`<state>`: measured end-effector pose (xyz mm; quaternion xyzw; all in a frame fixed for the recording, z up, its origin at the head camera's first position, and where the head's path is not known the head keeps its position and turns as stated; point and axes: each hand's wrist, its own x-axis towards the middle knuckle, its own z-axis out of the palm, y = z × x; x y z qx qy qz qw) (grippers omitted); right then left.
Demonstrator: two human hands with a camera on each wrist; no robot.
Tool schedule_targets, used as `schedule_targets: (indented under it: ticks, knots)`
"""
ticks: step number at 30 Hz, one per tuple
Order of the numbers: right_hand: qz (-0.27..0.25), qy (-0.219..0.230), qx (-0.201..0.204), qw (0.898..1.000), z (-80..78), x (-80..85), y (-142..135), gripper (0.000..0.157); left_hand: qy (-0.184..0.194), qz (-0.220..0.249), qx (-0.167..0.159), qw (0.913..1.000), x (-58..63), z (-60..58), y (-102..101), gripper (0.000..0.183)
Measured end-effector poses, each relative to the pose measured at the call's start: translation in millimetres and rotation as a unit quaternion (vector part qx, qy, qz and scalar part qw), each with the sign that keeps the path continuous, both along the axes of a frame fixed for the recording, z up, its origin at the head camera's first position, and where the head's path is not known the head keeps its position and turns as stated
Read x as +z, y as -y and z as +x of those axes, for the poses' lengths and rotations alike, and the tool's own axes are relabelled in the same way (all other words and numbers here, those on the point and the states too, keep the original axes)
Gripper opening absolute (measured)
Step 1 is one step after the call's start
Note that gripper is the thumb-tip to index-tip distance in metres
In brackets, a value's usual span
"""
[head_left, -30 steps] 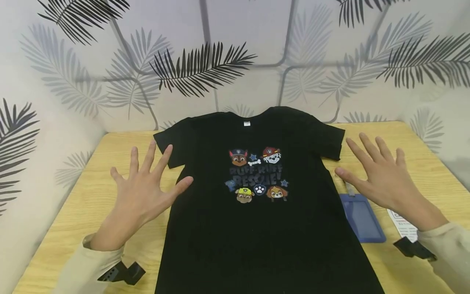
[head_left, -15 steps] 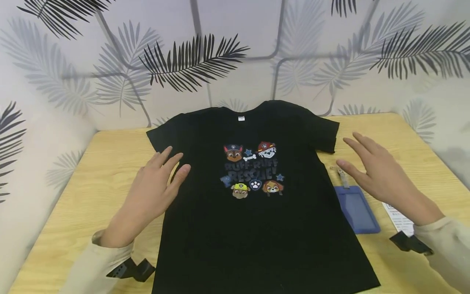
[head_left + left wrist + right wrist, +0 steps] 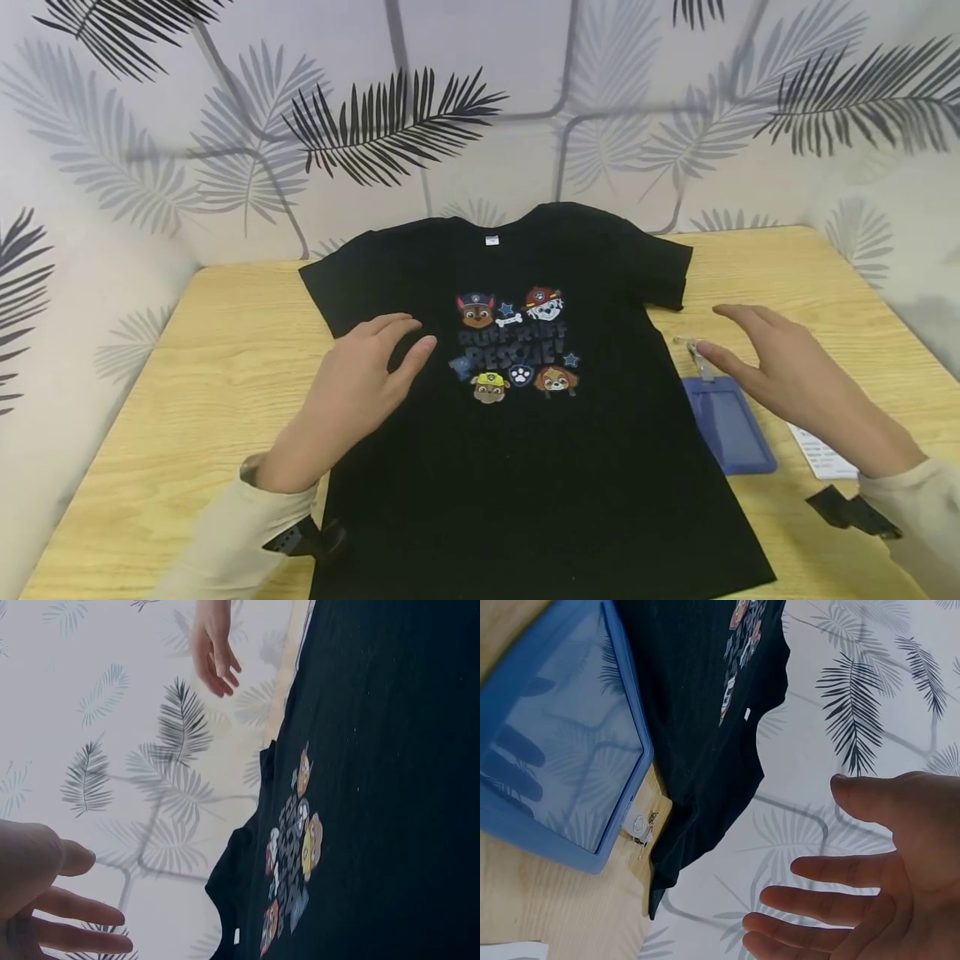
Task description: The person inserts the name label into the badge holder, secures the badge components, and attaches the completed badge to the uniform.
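Note:
A black short-sleeved T-shirt [image 3: 540, 475] lies spread out on the wooden table, collar toward the wall. Cartoon dog heads and dark lettering are printed on its chest. My left hand [image 3: 352, 396] hovers above the shirt's left side, fingers loosely bent and holding nothing. Over the table to the right of the shirt, my right hand [image 3: 806, 387] hangs in the air, also holding nothing. Below and beside it lies a blue badge holder [image 3: 765, 450] with a metal clip [image 3: 701, 362]. In the right wrist view the fingers of the right hand [image 3: 900, 877] are spread apart.
A white printed card [image 3: 821, 454] lies right of the badge holder, partly hidden by my right hand. Behind the wooden table [image 3: 195, 392] rises a pale wall [image 3: 495, 158] with a leaf pattern. Dark straps circle both wrists.
My left hand has moved right, from beside the shirt to over it, and its spread fingers have drawn together. The right hand's fingers have also come together. The shirt stays flat.

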<state>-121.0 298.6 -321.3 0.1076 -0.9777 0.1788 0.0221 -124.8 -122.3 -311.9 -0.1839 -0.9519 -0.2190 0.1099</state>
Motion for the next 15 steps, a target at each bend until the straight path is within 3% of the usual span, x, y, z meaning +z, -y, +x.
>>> schedule_targets:
  ticks: [15]
  knots:
    - [0.026, -0.016, 0.014, 0.999, 20.0, 0.5, 2, 0.059, -0.016, 0.009, -0.029, 0.9994, -5.3, 1.4, -27, 0.028]
